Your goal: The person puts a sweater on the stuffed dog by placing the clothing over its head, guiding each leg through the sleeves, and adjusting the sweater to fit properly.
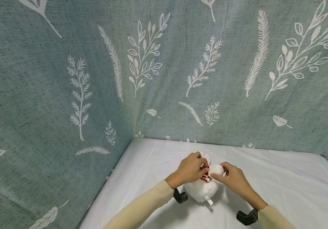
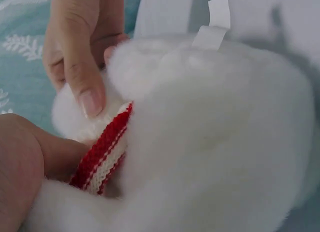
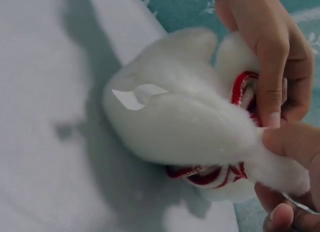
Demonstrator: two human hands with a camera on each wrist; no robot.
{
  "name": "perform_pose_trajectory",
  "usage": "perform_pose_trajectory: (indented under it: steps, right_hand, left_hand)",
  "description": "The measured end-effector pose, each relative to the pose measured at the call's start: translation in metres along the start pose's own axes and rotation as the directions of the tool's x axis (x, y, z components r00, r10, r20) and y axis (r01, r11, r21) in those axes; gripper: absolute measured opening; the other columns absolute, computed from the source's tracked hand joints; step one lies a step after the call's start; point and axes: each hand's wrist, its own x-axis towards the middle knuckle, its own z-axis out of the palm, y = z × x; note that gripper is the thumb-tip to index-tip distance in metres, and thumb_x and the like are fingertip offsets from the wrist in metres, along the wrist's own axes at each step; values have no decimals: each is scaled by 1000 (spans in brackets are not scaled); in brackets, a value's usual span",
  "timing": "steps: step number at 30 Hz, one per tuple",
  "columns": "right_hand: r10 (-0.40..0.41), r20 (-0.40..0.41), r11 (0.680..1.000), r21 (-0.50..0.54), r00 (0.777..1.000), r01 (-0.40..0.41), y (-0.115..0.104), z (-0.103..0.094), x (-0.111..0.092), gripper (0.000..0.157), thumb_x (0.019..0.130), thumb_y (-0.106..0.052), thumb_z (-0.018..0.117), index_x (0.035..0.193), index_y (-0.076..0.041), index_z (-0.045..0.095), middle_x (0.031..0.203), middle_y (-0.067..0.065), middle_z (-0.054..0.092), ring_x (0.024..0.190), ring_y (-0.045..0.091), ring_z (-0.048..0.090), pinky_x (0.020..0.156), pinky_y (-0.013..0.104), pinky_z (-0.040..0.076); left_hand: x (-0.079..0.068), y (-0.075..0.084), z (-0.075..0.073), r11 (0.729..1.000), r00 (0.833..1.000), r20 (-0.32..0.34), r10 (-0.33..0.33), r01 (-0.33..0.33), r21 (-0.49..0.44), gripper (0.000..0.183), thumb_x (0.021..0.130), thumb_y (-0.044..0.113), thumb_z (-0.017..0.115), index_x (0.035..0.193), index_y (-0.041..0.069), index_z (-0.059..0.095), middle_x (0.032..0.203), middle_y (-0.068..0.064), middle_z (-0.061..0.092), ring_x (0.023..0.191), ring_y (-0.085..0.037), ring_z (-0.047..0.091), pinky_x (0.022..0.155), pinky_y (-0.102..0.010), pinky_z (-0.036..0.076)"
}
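A fluffy white plush toy [image 1: 201, 190] with a white fabric tag [image 1: 208, 199] is held by both hands close over the white-covered table. Red-and-white striped knitwear [image 2: 106, 154] wraps part of it, and loops of the knit show below the toy's body in the right wrist view. My left hand [image 1: 191, 168] grips the knitwear, its thumb tucked against the striped band in the left wrist view. On the other side, my right hand [image 1: 234, 178] pinches a rounded white limb [image 3: 280, 174] of the toy between thumb and fingers. The toy's far side is hidden.
A white cloth [image 1: 141, 171] covers the table. Green-blue curtains [image 1: 164, 79] with white leaf prints stand along its back and left edges. A black wrist device [image 1: 180, 196] sits under the left wrist, another black device [image 1: 247, 217] under the right.
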Motion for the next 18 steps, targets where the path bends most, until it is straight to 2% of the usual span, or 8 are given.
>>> perform_pose_trajectory:
  steps: [4, 8, 13, 18]
  right_hand:
    - [-2, -25, 1000, 13, 1000, 2, 0, -1, -1, 34, 88, -35, 83, 108, -10, 71, 77, -1, 59, 70, 16, 52, 60, 29, 43]
    - [15, -9, 999, 34, 1000, -15, 2, -4, -2, 31, 89, -30, 81, 111, -9, 72, 76, 0, 59, 67, 16, 53, 59, 29, 43]
    - [35, 15, 998, 49, 999, -36, 5, -7, -2, 30, 90, -31, 81, 109, -10, 71, 74, 3, 58, 66, 17, 52, 59, 30, 43]
    - [36, 44, 997, 69, 998, -39, 5, -8, -2, 29, 91, -31, 80, 108, -9, 72, 75, 1, 58, 68, 16, 52, 60, 28, 43]
  left_hand:
    - [3, 1, -1, 999, 1000, 14, -22, 22, 33, 13, 98, 27, 69, 86, 24, 75, 93, 6, 55, 77, -9, 46, 54, -22, 39]
    - [4, 1, -3, 997, 999, 23, -36, 34, 64, 17, 94, 21, 68, 78, 23, 70, 94, 5, 55, 78, -11, 49, 53, -24, 41]
    - [2, 0, -5, 998, 998, 26, -52, 50, 49, 16, 93, 20, 69, 78, 23, 70, 97, 5, 57, 81, -12, 50, 56, -23, 42]
    - [-1, -4, -3, 1000, 1000, -5, 10, -10, -16, 8, 96, 27, 74, 89, 23, 74, 97, 5, 56, 83, -9, 48, 61, -19, 41]
